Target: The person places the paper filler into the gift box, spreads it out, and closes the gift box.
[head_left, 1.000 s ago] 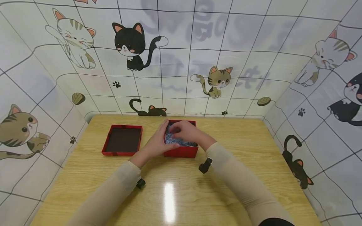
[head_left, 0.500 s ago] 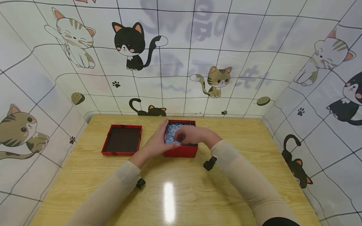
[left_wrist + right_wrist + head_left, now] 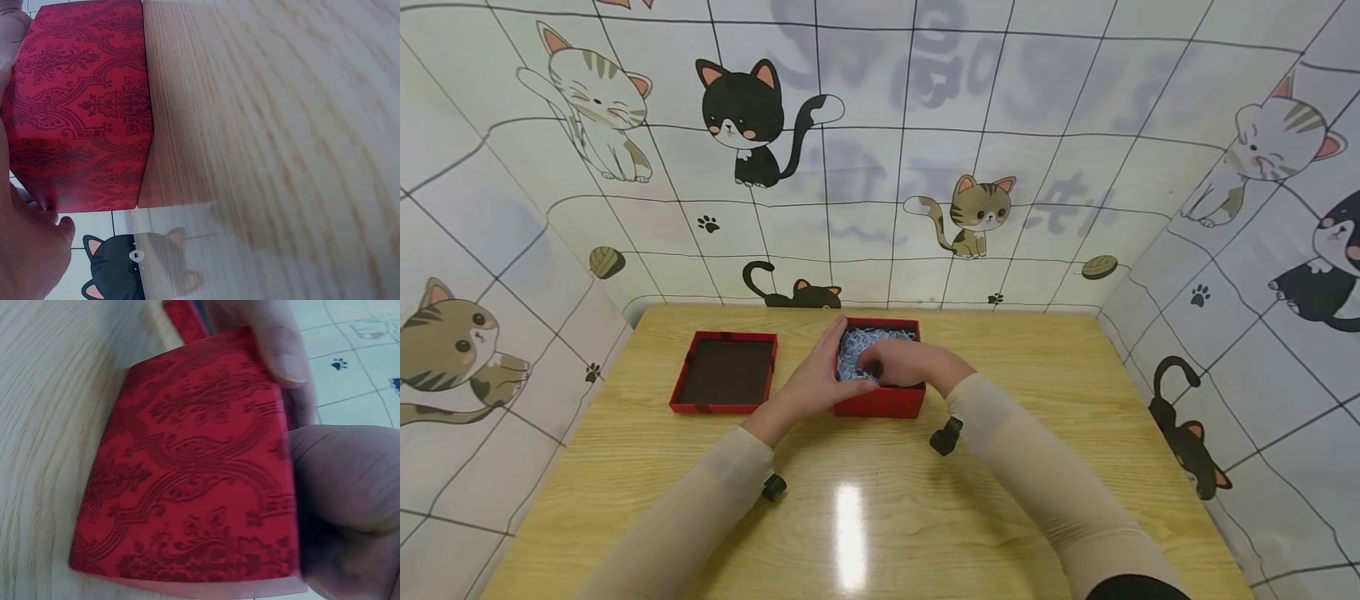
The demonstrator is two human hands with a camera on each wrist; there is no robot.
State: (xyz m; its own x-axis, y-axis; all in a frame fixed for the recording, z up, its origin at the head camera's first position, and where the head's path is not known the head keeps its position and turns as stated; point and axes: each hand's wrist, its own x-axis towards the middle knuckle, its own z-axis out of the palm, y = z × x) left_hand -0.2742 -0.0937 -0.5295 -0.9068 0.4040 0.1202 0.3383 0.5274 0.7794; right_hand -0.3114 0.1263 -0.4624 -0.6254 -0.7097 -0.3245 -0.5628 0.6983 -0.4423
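A red patterned box [image 3: 880, 405] stands uncovered near the back of the table, filled with pale blue shredded paper [image 3: 861, 340]. My left hand [image 3: 812, 379] holds the box at its left side, with the thumb over the near rim and the fingers along the side wall. The right hand [image 3: 906, 362] reaches into the box from the right, its fingers bent down into the shredded paper. Its fingertips are hidden, so whether they grasp any paper is unclear. In the right wrist view the patterned box wall [image 3: 187, 469] blocks sight of the inside.
The box's red lid [image 3: 726, 373] lies with its dark inside up, left of the box. Beneath everything is a wooden table [image 3: 1022, 358]. A white wall covering [image 3: 880, 167] with cartoon cats rises behind and on both sides.
My right hand has moved from over the box's back part toward its near right part, uncovering more shredded paper. The left hand, the box and the lid have stayed put.
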